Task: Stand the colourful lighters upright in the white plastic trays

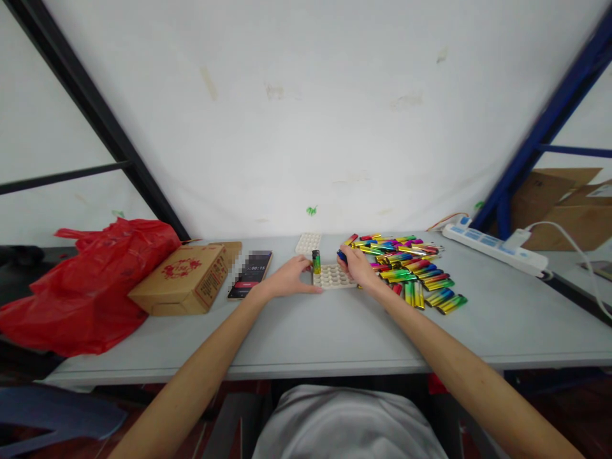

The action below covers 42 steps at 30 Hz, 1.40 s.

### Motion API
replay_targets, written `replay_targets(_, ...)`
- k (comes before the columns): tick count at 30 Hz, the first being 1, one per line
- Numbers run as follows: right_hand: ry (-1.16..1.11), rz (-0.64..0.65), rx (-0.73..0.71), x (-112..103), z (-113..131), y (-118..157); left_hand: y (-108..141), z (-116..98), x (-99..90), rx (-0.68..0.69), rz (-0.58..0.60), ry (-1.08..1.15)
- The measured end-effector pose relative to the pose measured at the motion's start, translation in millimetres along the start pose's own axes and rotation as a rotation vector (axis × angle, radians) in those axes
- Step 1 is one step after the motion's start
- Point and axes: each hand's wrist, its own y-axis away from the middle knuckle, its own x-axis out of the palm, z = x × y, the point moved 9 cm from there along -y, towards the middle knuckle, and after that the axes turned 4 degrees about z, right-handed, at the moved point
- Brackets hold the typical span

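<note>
A cream tray with rows of round holes point(332, 278) lies on the table in front of me. One green and yellow lighter with a black top point(316, 262) stands upright at its left end. Around that end is my left hand point(289, 277), thumb and fingers spread apart, the thumb along the tray's front edge and the fingertips near the standing lighter. Over the tray's right side, my right hand point(356, 264) is closed on a blue lighter point(342, 256), mostly covered by the fingers. To its right lies a pile of shiny multicoloured lighters point(406, 261).
Behind sits a second holed tray point(308, 242). Leftward are a phone with a timer point(251, 274), a cardboard box point(179, 280) and a red plastic bag point(90, 287). A white power strip point(495, 247) with a cable lies at right, before cardboard boxes point(564, 210).
</note>
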Motion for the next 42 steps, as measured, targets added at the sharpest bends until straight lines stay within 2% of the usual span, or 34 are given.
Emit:
replay_targets(6,-0.018,-0.005,-0.078,-1,7,3,0,1,1.6,0.004,0.004,0.001)
replay_targets(12,0.209,0.023,-0.303,5,30,12,-1,1,0.8,0.017,-0.018,0.01)
replay_targets(14,0.295,-0.013,-0.404,6,41,17,-1,1,0.8,0.016,-0.024,0.009)
replay_targets(17,0.445,-0.138,-0.52,2,52,24,-2,1,1.4,0.016,-0.025,0.0)
replay_targets(20,0.506,-0.162,-0.475,0,48,21,-2,2,1.8,0.01,-0.03,0.003)
replay_targets(25,0.442,-0.051,-0.401,9,38,15,-3,2,3.5,0.004,-0.054,-0.002)
replay_targets(29,0.523,-0.002,-0.369,17,33,12,-5,3,5.4,-0.002,-0.064,-0.035)
replay_targets(35,0.688,0.054,-0.419,24,33,10,-5,3,5.6,0.021,-0.063,0.009)
replay_targets(42,0.843,0.09,-0.404,36,37,11,-6,9,4.1,0.024,-0.045,0.002)
